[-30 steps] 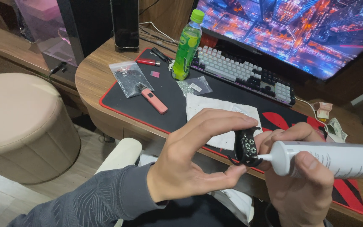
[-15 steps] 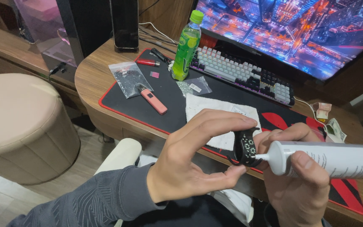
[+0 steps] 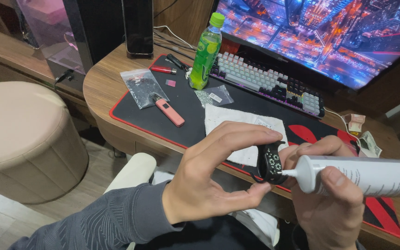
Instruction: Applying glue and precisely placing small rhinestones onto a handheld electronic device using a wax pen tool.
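My left hand (image 3: 214, 173) pinches a small black clip-like piece (image 3: 270, 162) studded with tiny sparkling stones, thumb below and forefinger on top. My right hand (image 3: 332, 203) grips a white glue tube (image 3: 371, 175) lying sideways, its thin nozzle touching the lower edge of the black piece. Both hands hover over the near edge of the wooden desk (image 3: 99, 85), above a white cloth (image 3: 237, 122) spread on a black mat with a red border (image 3: 186, 120).
On the mat lie a pink slim device (image 3: 168, 109) and two clear bags of small stones (image 3: 140, 86). A green bottle (image 3: 205, 47), a keyboard (image 3: 267, 83) and a large screen (image 3: 329, 32) stand behind. A beige round stool (image 3: 21, 139) sits left.
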